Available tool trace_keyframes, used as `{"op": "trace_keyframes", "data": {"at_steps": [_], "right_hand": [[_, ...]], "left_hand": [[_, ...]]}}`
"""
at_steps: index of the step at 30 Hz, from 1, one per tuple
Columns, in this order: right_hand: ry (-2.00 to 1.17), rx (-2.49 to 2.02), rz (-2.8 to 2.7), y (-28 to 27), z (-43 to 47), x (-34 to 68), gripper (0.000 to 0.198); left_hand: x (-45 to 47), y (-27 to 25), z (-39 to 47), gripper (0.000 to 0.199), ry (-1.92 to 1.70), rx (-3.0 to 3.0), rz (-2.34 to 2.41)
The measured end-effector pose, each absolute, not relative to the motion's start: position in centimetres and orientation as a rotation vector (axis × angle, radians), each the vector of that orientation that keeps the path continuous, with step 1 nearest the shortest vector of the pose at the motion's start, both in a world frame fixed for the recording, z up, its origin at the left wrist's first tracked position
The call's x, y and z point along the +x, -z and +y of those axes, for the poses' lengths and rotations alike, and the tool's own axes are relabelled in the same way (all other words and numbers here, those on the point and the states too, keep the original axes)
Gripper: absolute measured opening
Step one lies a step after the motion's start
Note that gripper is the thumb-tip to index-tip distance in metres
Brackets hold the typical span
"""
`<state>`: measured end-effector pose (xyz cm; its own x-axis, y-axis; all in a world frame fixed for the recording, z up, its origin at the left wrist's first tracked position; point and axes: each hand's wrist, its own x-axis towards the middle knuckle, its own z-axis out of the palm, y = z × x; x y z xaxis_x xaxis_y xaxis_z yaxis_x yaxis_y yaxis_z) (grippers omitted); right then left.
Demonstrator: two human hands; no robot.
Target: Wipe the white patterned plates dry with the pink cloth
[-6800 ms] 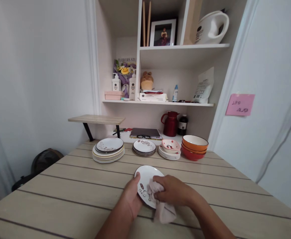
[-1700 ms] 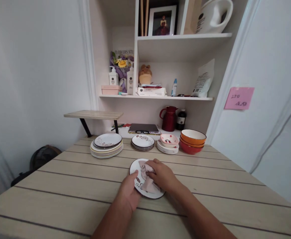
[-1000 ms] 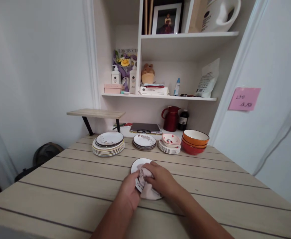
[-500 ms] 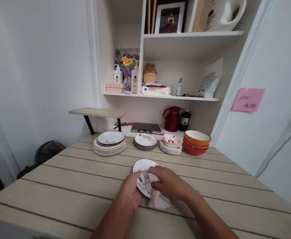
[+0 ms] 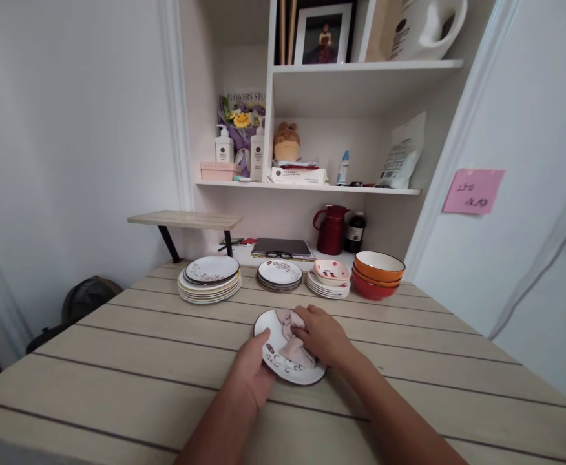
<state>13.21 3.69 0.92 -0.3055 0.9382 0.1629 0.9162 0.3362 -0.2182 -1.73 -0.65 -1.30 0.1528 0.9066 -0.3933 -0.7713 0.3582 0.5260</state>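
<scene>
Hands (image 5: 254, 371) (image 5: 325, 334) hold white plate (image 5: 274, 341), dark-rimmed, brown-patterned; pinkish cloth (image 5: 296, 351).

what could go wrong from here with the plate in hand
The plate might slip, as the left hand holds it at one side only. Pressure through the cloth under the right hand could tilt it. If pushed forward, it might knock the middle stack of plates.

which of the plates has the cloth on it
The single plate held in the left hand, with the cloth in the right hand; the other plates are stacked farther back.
</scene>
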Motion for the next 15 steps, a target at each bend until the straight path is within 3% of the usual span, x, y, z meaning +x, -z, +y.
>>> {"op": "trace_keyframes", "data": {"at_steps": [15], "right_hand": [[-0.404,-1.197,-2.445,-0.7,1.8,12.8,0.029]], "left_hand": [[-1.6,1.7,-0.4,0.026,-1.207,0.229,0.736]]}}
